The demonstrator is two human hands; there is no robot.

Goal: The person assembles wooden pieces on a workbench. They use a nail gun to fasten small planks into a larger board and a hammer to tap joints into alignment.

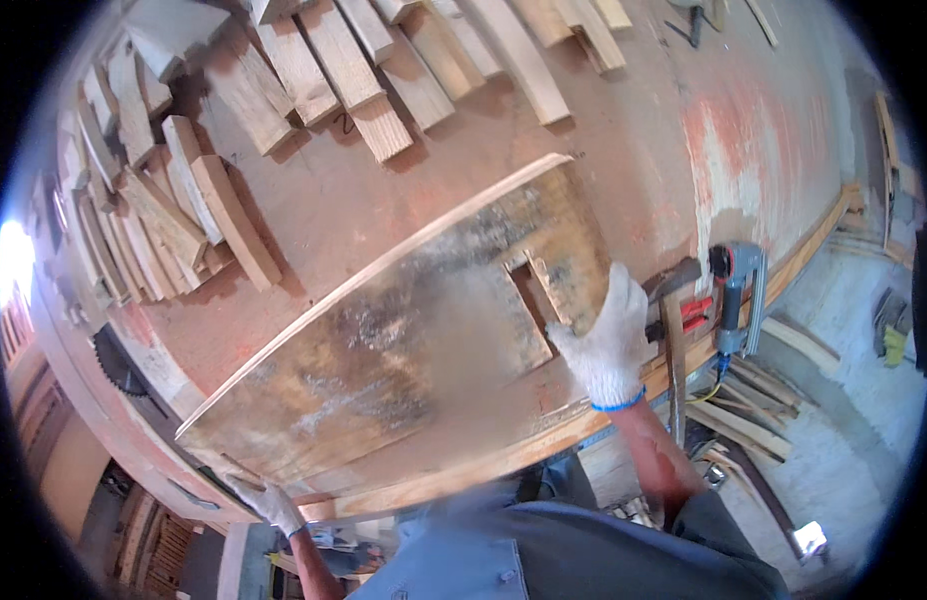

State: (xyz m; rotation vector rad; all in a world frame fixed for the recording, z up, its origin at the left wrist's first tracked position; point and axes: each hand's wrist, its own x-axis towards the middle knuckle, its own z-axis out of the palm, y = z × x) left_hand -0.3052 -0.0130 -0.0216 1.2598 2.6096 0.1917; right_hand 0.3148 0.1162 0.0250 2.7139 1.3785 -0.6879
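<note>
The curved board (373,345) lies on the worktop (638,160), below the wooden strips (333,60). The gloved right hand (603,335) grips its right end, half closed, thumb near the cut-out. The left hand (268,503) is at the left corner (how closed, I cannot tell).

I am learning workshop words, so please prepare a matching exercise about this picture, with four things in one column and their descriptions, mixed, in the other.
1. Panel
2. Toothed blade
3. Nail gun
4. Right hand

A. Gloved in white, with a blue cuff edge
B. Dark, left of the panel
C. Stained, with a rectangular opening
D. Grey and black, right of the panel

Pairs: 1-C, 2-B, 3-D, 4-A
</note>
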